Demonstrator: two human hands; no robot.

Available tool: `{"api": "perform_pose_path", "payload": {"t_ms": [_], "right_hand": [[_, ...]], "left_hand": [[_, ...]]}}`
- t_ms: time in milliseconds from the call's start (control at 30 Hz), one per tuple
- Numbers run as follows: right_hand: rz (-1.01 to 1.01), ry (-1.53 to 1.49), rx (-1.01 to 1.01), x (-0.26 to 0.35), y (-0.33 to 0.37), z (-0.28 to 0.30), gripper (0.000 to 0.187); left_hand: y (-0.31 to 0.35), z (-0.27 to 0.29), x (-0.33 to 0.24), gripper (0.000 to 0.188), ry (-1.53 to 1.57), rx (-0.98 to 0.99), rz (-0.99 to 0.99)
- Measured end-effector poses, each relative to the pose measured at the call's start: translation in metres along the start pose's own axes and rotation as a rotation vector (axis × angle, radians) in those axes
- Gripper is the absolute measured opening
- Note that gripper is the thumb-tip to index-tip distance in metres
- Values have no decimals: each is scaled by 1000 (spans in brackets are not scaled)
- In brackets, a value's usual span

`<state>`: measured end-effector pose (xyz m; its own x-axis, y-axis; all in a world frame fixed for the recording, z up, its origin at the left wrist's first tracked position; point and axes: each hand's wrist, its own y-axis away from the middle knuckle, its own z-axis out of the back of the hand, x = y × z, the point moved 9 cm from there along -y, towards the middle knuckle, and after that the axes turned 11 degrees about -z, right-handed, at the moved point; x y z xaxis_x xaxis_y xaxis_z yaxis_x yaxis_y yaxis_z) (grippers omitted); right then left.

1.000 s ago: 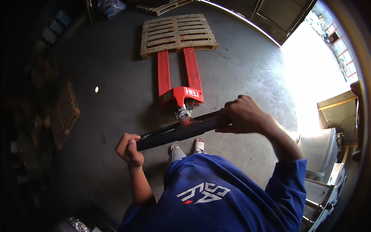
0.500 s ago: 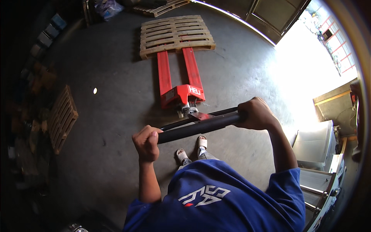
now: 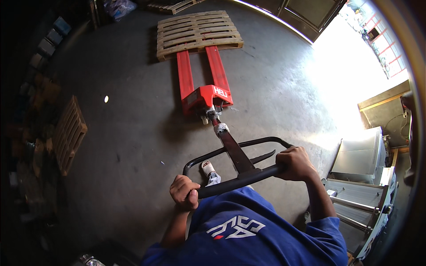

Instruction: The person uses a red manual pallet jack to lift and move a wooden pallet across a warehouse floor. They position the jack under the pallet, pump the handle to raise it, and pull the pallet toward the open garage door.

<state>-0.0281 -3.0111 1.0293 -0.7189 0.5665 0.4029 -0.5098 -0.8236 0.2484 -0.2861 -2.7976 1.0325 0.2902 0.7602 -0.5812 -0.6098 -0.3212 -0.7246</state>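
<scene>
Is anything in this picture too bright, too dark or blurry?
Head view: glare whitens the floor at upper right; deep shadow hides detail along the left edge, beyond the leftmost wooden pallet; black handle, left hand and right hand look fairly sharp.

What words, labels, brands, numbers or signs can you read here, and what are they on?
Red pallet truck: bold white lettering, legible but not repeated here.
Blue shirt: angular pale lettering, red mark, not repeated.
Pale strip at right: any print too small to read.

a slatted wooden pallet (image 3: 70,135) at left, a purplish plastic bag (image 3: 119,9) at upper left, a silver metal box (image 3: 358,153) at right, a dark door (image 3: 310,15) at the top.
</scene>
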Motion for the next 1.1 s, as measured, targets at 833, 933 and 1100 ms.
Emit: {"api": "perform_pose_path", "payload": {"t_ms": [833,933,1100], "right_hand": [[-153,332,479,-115,216,-432,21],[-185,367,545,-124,221,-463,21],[-142,244,297,-101,215,-404,15]], "left_hand": [[469,-124,-48,36,-216,918,400],[502,-144,-34,35,-255,1145,489],[445,-150,-31,41,-279,1228,661]]}}
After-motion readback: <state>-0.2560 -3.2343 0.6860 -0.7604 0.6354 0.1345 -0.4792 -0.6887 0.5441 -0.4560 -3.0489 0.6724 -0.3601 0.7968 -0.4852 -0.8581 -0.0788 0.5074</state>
